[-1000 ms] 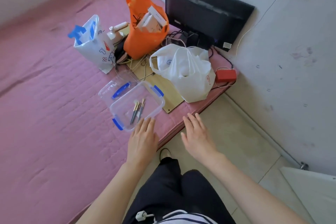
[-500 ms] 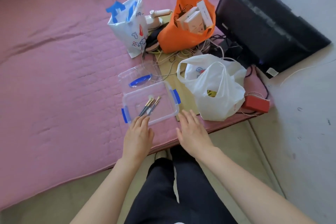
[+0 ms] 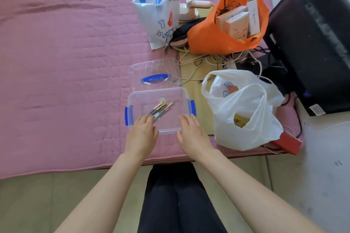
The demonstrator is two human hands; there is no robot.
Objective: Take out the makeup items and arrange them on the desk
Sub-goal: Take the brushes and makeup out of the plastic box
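A clear plastic box (image 3: 136, 98) with blue side latches sits open on the pink mat near its front edge. Inside lie a few makeup brushes (image 3: 162, 108) with dark handles and pale tips, slanting up to the right. My left hand (image 3: 141, 134) reaches over the box's near wall, its fingertips at the brush handles. My right hand (image 3: 191, 134) rests with straight fingers at the box's near right corner. The clear lid (image 3: 151, 68) with a blue handle lies just behind the box.
A white plastic bag (image 3: 244, 111) stands right of the box. Behind it are an orange bag (image 3: 212, 38) with cartons, a white printed bag (image 3: 159, 13), tangled cables and a black monitor (image 3: 310, 43). The pink mat (image 3: 66, 62) stretches left.
The view has tilted down and drawn nearer. Both hands have moved forward to the box; the left fingertips now reach the brush handles inside it.
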